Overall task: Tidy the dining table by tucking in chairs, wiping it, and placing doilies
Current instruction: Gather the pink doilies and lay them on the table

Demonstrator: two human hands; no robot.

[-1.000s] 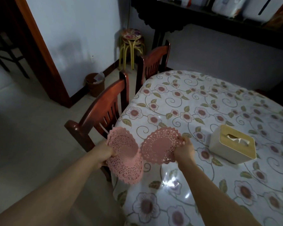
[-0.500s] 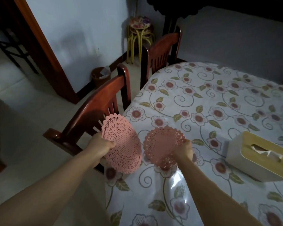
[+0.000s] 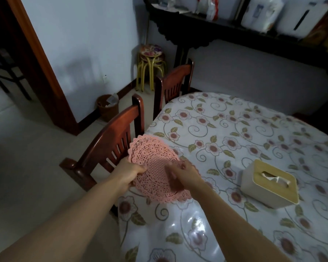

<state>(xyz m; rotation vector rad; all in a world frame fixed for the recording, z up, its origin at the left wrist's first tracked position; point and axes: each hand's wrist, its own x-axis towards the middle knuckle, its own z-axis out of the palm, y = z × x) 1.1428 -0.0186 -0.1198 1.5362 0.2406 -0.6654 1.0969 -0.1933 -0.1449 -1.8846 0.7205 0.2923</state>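
Doily-placing step: left hand (image 3: 130, 172) grips the pink doilies (image 3: 151, 163) near the tissue box (image 3: 269, 183), the blurred right hand (image 3: 186, 173) pinches one, which next needs laying flat on the table (image 3: 235, 129).

The table (image 3: 235, 129) wears a glossy floral cloth (image 3: 206, 140); a cream tissue box (image 3: 269, 183) with a wooden lid sits directly on it, right of centre.

right hand (image 3: 186, 172) motion-blurred, its grip unclear, doily stack (image 3: 155, 167) count unreadable, shelf clutter (image 3: 263, 12) cut off at top
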